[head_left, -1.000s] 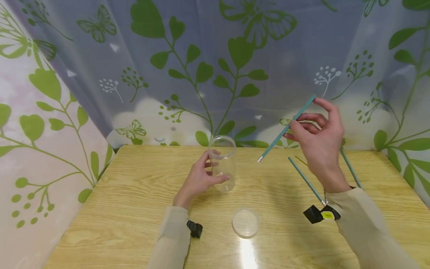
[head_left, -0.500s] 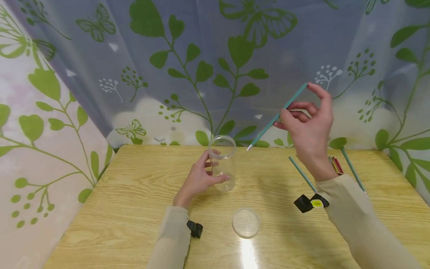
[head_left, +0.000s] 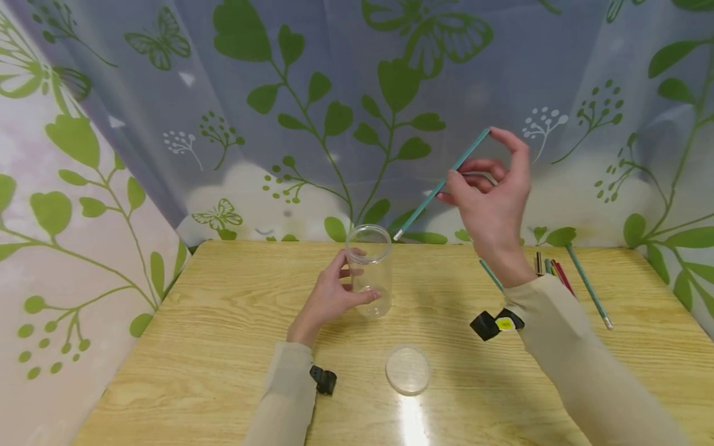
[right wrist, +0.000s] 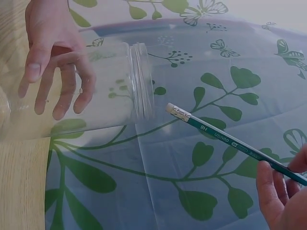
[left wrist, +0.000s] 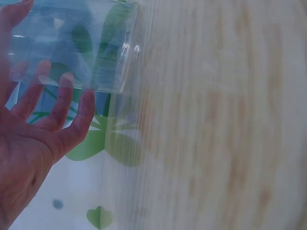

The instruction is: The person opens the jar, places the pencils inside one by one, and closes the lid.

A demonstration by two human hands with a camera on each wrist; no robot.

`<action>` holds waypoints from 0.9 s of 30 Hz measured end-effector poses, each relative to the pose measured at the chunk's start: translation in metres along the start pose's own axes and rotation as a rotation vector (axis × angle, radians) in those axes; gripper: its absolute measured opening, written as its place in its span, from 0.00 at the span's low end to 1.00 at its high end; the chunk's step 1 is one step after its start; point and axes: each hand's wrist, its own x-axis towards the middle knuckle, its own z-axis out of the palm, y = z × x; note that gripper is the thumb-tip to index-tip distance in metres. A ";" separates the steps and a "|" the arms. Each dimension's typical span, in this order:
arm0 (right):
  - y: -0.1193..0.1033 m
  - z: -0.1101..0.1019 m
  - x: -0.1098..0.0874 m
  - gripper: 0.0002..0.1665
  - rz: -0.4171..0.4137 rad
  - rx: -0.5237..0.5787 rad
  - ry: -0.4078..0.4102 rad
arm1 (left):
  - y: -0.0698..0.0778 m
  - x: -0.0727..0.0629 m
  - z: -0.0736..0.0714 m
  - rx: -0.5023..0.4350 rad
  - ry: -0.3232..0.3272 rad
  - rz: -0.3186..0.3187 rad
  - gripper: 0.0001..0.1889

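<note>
A clear, see-through jar (head_left: 379, 272) stands upright on the table with its mouth uncovered. My left hand (head_left: 331, 294) grips it round the side, fingers behind and thumb in front; in the left wrist view the fingers (left wrist: 62, 100) curl along its wall. Up and to the right, my right hand (head_left: 496, 198) pinches a green pencil (head_left: 429, 197) between thumb and fingers, index finger at its upper end. The pencil slants down to the left. Its white eraser (right wrist: 171, 108) is close beside the jar's rim (right wrist: 141, 81) in the right wrist view.
A round clear lid (head_left: 408, 370) lies on the wooden table (head_left: 223, 371) in front of the jar. On the right lie a green pencil (head_left: 590, 288), another partly hidden pencil (head_left: 491, 274) and several short coloured sticks (head_left: 562, 275). A patterned curtain (head_left: 312, 155) hangs along the back edge.
My right hand has moved left and upward with the pencil, bringing its eraser end close to the jar's mouth. The left hand and jar have stayed put.
</note>
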 end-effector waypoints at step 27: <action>0.021 0.025 -0.006 0.32 -0.036 -0.225 -0.233 | 0.003 -0.002 0.000 -0.009 0.001 -0.002 0.39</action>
